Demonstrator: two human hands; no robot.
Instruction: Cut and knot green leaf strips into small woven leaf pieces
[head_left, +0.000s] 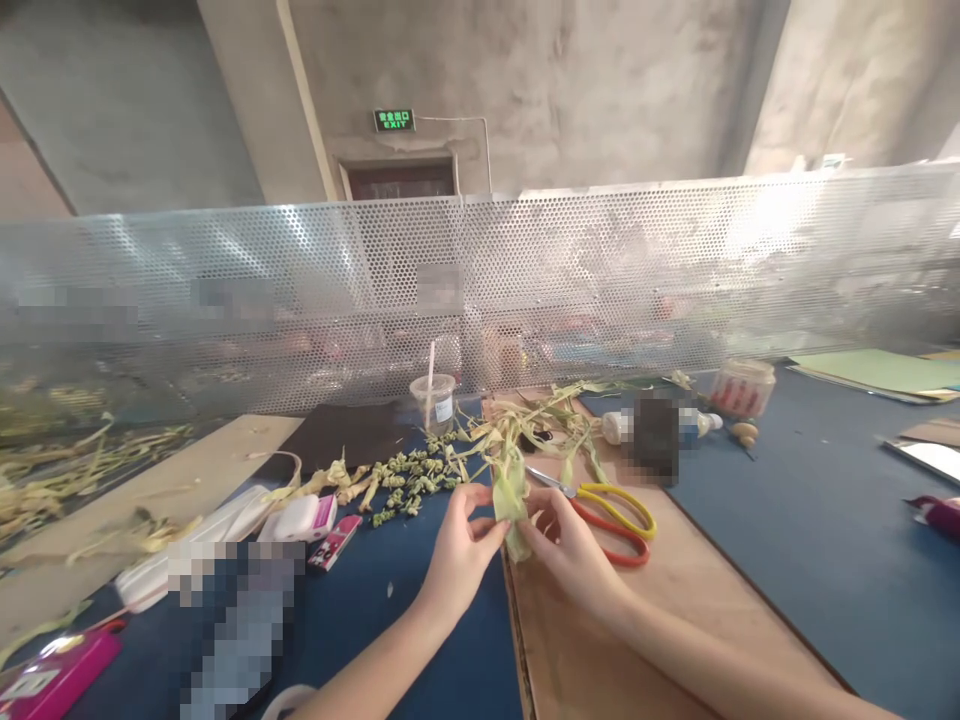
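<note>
a person's left hand (459,550) and right hand (566,548) met over the near edge of a wooden board (675,610), both pinched shut on a pale green leaf strip (510,492), possibly dried corn husk, though the view was too soft to be sure. the thumb and fingertips of each hand closed on the strip's lower end from opposite sides, and the strip stood roughly upright between them. its upper end ran into a loose pile of leaves (540,425) lying just behind the hands. yellow-and-orange-handled scissors (616,515) lay on the board just beside the right hand. a row of small braided leaf pieces (409,480) stretched across the blue tabletop (787,540) to the left, near a plastic cup (433,402) with a straw. a perforated metal screen (300,290) closed off the far side of the table.
</note>
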